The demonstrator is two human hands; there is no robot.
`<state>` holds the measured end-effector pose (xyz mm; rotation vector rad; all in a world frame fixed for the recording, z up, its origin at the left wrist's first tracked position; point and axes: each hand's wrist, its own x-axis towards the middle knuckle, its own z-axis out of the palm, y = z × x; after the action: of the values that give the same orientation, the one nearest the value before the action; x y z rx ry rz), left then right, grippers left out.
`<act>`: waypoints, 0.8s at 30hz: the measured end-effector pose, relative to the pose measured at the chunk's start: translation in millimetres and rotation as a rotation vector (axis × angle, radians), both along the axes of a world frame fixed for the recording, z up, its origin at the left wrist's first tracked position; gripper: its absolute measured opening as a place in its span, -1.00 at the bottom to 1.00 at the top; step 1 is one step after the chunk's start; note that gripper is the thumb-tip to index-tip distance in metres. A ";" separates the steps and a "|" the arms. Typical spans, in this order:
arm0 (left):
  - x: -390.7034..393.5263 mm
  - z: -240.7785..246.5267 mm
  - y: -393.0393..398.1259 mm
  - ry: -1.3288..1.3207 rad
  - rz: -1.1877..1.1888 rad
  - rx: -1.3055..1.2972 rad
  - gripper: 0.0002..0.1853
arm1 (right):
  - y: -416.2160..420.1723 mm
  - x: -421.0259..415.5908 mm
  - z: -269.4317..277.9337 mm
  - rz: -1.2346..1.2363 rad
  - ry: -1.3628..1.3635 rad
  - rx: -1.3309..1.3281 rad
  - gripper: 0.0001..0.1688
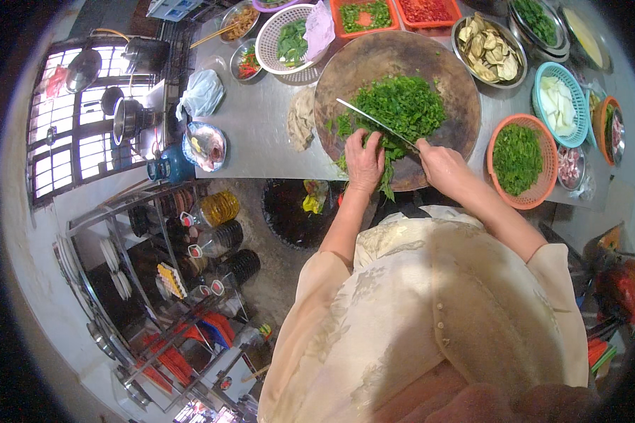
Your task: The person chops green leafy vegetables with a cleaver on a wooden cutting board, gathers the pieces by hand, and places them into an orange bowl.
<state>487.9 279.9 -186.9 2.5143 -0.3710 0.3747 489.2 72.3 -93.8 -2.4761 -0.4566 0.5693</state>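
Observation:
A round wooden chopping block carries a heap of chopped green herbs. My right hand grips a kitchen knife near the block's front. Its blade slants up to the left across the greens, seen almost edge-on. With bent fingers, my left hand presses on uncut leafy stems just in front of the blade. Some of these stems hang over the block's near edge. What lies under my left palm is hidden. A crumpled beige cloth lies left of the block.
Right of the block stand an orange basket of chopped greens, a turquoise basket of pale slices and a steel bowl of sliced vegetable. A white colander sits behind left. A fish plate rests near the table's left end.

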 end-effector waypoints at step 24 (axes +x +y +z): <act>0.1 -1.7 -0.5 0.031 0.026 -0.028 -0.55 | -0.2 -4.7 24.4 0.103 -0.030 -0.027 -0.75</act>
<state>488.0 279.5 -188.6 2.4964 -0.3191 0.3489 484.4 72.1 -69.4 -2.5010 -0.5952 0.5838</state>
